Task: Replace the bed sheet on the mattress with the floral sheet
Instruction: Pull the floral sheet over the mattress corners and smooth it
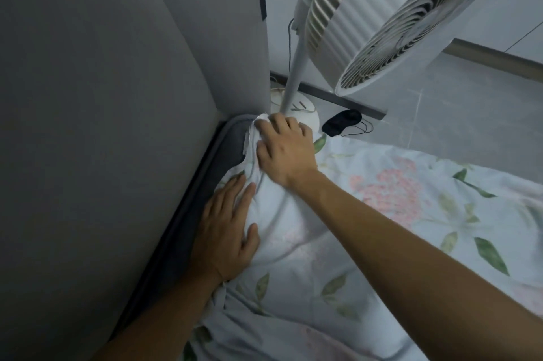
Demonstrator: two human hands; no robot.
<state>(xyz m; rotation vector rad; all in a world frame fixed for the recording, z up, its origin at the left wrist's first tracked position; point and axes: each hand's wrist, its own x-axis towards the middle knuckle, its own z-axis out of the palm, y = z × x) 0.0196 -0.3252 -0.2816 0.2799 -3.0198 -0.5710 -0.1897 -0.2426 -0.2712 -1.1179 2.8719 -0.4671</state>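
Head view, looking down at the corner of a bed beside a grey upholstered headboard (97,114).

Right hand (286,152): reaches to the far corner of the mattress (232,137). Fingers (266,128) are curled over a bunched white edge of the floral sheet (396,193), gripping the cloth at the corner, with the thumb pressed into the fabric on the near side. The forearm crosses the frame from lower right.

Left hand (226,228): lies flat on the sheet just beside the headboard. Its fingers are straight and slightly spread, tips pointing toward the corner; the palm presses the cloth down along the mattress edge. The thumb is splayed out to the right, resting on the fabric. Nothing is pinched.

Floral sheet: pale blue-white with pink blossom clusters and green leaves, spread over the bed top, rumpled into folds near the hands and in the foreground. Dark grey mattress edging shows bare between the sheet and the headboard, up to the corner.

Surroundings: a white pedestal fan (390,20) stands on the tiled floor (458,114) past the corner, its round base just behind the right hand. A black sleep mask (342,122) with thin straps lies on the floor near the fan base.
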